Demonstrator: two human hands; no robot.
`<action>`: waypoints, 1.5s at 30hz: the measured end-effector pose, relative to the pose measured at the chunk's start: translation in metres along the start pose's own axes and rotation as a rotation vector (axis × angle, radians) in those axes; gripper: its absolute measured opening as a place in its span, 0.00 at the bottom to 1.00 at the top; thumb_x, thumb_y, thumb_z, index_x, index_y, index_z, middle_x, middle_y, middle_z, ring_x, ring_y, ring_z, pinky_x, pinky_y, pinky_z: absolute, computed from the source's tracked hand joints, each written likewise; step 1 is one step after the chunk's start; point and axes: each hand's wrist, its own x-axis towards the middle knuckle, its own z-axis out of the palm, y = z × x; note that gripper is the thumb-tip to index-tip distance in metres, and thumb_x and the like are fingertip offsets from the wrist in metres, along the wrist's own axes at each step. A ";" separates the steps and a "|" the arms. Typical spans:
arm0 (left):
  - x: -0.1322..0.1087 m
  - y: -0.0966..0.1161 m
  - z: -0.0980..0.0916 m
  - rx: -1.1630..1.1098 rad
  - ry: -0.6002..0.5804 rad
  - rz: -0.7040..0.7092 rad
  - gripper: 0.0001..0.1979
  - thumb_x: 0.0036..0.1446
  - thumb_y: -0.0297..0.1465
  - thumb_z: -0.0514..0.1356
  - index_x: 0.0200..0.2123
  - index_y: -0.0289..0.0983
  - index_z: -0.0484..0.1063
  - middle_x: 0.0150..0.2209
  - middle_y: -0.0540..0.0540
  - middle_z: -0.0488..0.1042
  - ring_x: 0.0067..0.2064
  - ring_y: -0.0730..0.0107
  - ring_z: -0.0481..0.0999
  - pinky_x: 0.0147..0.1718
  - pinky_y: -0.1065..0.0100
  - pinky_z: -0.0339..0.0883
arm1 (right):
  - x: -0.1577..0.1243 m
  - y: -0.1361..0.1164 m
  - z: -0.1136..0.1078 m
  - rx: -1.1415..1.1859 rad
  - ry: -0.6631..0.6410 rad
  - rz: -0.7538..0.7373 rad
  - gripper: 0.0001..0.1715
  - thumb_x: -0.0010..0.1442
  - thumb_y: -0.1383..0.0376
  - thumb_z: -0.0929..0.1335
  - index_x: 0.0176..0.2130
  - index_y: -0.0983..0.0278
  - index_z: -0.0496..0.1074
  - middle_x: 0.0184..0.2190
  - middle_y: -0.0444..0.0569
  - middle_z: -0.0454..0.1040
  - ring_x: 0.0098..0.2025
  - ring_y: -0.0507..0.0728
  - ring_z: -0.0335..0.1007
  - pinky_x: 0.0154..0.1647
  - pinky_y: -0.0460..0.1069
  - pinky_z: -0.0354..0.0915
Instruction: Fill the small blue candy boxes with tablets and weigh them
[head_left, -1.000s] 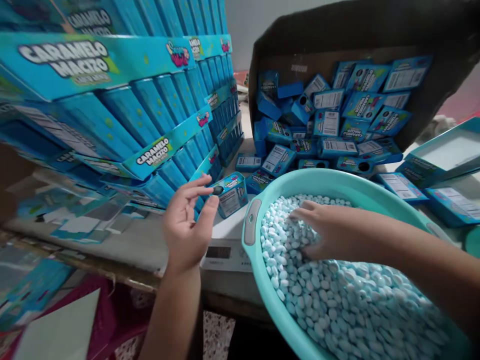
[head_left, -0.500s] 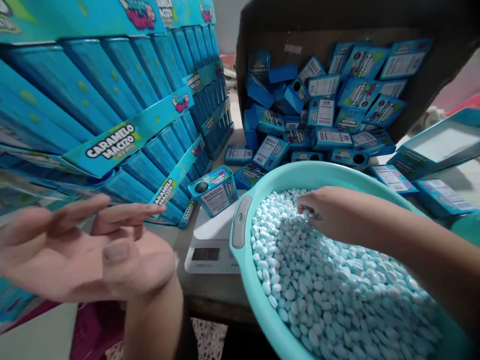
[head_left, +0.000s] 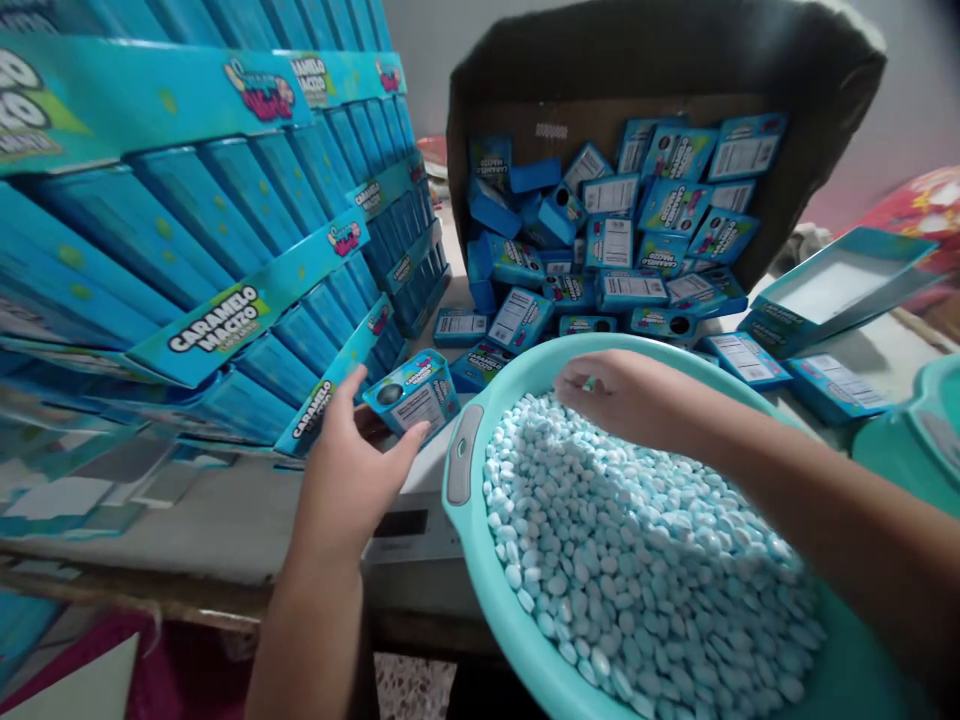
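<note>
On a white kitchen scale (head_left: 442, 545) stands a small blue candy box (head_left: 417, 400) with a round dark spot on top. My left hand (head_left: 360, 465) is round its left side, thumb against the printed front and some fingers hidden behind it. Beside the scale, a turquoise tub (head_left: 480, 590) holds a mass of pale blue and white candies (head_left: 622, 570). Over the candies near the tub's far rim, my right hand (head_left: 607, 390) has its fingers curled closed, and a bit of pale blue candy shows between them.
Stacked display trays of blue boxes (head_left: 217, 330) rise at the left. A brown carton (head_left: 517, 85) on its side spills many small boxes (head_left: 611, 240). To the right are an open blue tray (head_left: 847, 290), loose boxes (head_left: 832, 385) and another turquoise container (head_left: 919, 430).
My left hand has come from the left, palm up and empty, to take hold of the candy box. My right hand has risen slightly from the candies, fingers closed. The view has shifted.
</note>
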 end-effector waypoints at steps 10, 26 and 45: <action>0.020 0.077 -0.014 0.294 0.282 1.130 0.24 0.54 0.27 0.68 0.54 0.41 0.72 0.49 0.42 0.79 0.49 0.55 0.75 0.51 0.54 0.71 | -0.001 -0.038 0.014 1.893 -0.271 0.292 0.33 0.71 0.46 0.54 0.40 0.69 0.71 0.33 0.56 0.77 0.35 0.56 0.76 0.47 0.52 0.73; 0.031 0.133 -0.023 0.559 0.281 1.485 0.17 0.59 0.24 0.63 0.51 0.42 0.75 0.48 0.45 0.80 0.48 0.58 0.73 0.50 0.56 0.68 | -0.003 -0.025 -0.003 2.037 -0.154 0.201 0.36 0.72 0.47 0.50 0.38 0.69 0.71 0.26 0.51 0.74 0.26 0.55 0.69 0.38 0.54 0.73; 0.014 0.130 -0.001 0.448 0.265 1.415 0.19 0.59 0.24 0.63 0.53 0.43 0.76 0.44 0.44 0.80 0.49 0.58 0.73 0.51 0.55 0.70 | -0.002 -0.019 -0.001 1.973 -0.178 0.176 0.35 0.72 0.46 0.51 0.42 0.67 0.73 0.34 0.52 0.79 0.31 0.55 0.75 0.43 0.57 0.76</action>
